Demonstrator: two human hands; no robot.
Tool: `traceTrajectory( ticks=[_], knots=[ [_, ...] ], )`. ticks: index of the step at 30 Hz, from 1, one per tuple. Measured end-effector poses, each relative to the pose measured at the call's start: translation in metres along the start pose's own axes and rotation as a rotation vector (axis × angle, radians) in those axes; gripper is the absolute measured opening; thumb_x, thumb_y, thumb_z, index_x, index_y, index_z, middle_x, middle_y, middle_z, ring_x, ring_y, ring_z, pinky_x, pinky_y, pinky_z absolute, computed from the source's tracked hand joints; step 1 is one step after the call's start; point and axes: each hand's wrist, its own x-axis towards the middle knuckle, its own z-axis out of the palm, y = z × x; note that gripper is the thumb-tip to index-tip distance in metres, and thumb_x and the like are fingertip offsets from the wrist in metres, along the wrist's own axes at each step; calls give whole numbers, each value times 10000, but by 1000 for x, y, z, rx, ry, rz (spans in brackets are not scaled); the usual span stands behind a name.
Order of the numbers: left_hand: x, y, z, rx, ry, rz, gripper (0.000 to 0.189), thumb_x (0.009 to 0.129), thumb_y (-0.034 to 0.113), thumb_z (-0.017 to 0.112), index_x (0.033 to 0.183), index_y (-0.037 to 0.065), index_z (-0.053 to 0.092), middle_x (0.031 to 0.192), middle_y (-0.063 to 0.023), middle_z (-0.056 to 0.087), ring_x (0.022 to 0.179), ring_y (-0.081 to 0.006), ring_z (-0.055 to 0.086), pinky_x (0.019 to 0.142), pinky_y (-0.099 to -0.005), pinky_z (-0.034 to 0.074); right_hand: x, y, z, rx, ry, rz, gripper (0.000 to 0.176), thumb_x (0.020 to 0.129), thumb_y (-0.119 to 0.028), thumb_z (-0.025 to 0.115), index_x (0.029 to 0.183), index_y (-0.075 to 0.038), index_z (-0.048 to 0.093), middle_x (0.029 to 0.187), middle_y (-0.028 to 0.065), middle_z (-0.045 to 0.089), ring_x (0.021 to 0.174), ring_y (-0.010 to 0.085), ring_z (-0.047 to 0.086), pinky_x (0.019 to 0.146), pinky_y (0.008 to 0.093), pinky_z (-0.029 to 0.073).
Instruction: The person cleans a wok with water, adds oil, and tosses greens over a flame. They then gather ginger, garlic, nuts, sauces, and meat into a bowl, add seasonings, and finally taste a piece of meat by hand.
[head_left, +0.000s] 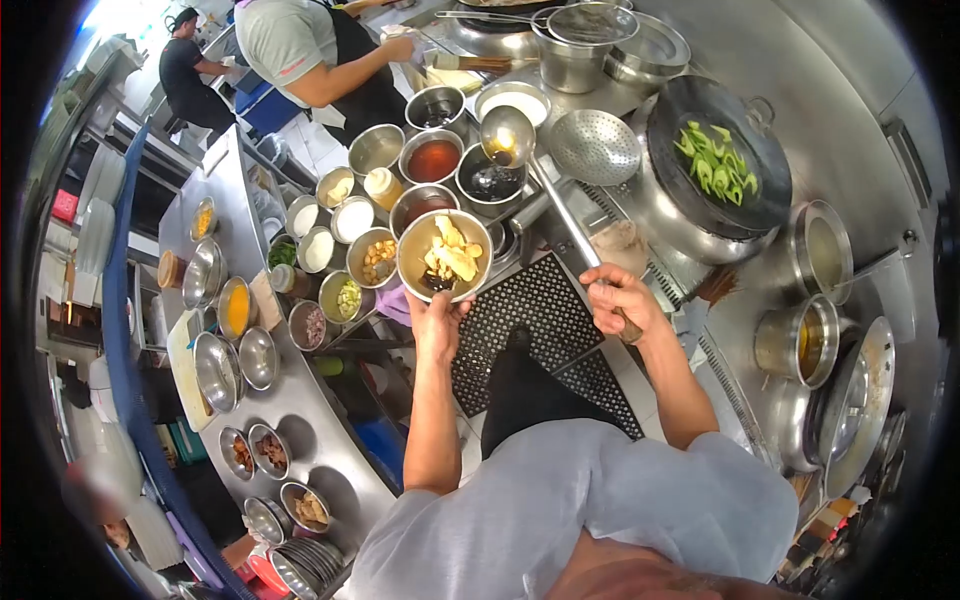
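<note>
My left hand (437,322) grips the rim of a metal bowl (412,262) from below. Inside the bowl lie pale yellow pieces (452,255) and some dark sauce. My right hand (620,303) is wrapped round the handle of a long ladle (508,137), whose round head is over the sauce containers. Below the ladle head stands a container of dark liquid (490,178). To the right, a black wok (770,165) holds cut green vegetable pieces (716,163). A perforated strainer (595,147) rests between the ladle and the wok.
Several metal containers of sauces and ingredients, one with red liquid (434,160), crowd the area beyond my left hand. A steel counter (350,455) with bowls runs along the left. One co-worker (310,60) stands at the far stove. At right are a pot (797,340) and another wok (880,400).
</note>
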Motion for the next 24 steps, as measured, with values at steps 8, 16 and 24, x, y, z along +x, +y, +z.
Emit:
traceTrajectory(
  ticks=[8, 16, 24],
  knots=[
    [14, 19, 18, -5, -33, 6, 623, 833, -78, 442, 1391, 102, 231, 1232, -206, 527, 810, -282, 680, 590, -287, 570, -3, -6, 9, 47, 21, 14, 180, 932, -64, 594, 1103, -7, 602, 608, 2, 471, 401, 81, 429, 385, 244, 356],
    [60, 20, 27, 48, 2, 25, 553, 852, -61, 438, 1362, 64, 263, 1156, -208, 562, 805, -307, 676, 596, -295, 562, 5, -21, 8, 52, -33, -12, 180, 921, -44, 590, 1099, -16, 604, 619, 14, 486, 393, 78, 433, 381, 248, 338],
    [123, 1, 68, 113, -77, 43, 666, 838, -72, 465, 1402, 129, 172, 1272, -172, 477, 901, -279, 664, 642, -299, 593, -45, -31, 15, -83, -179, 43, 186, 885, 26, 594, 1068, 30, 624, 654, 49, 533, 397, 78, 445, 371, 224, 333]
  ],
)
